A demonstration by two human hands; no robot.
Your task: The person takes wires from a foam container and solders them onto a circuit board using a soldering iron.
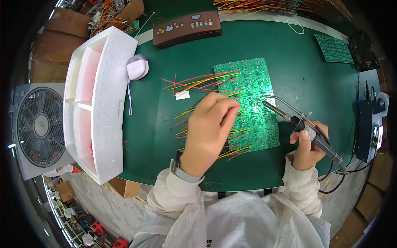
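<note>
My right hand (309,144) grips a soldering iron (324,144) with a thin bent metal tube (285,101) clamped alongside it. The iron's tip points left, over the middle of a green circuit board panel (258,82) lying on the table; whether it touches cannot be made out. Above the panel's left side my left hand (209,132) is closed, thumb and fingertips pinched together near the iron's tip. What they hold, if anything, is hidden. Red and yellow wires (194,82) stick out leftward from the panel, several running behind the left hand. A small white piece (182,95) lies under some of them.
A white foam box (118,103) with compartments stands at the left, beside a fan (40,111). A brown case (188,29) and a pale earbud case (137,68) lie farther back. Another green panel (334,48) sits far right, near a soldering station (366,136). Wire bundles (256,6) lie behind.
</note>
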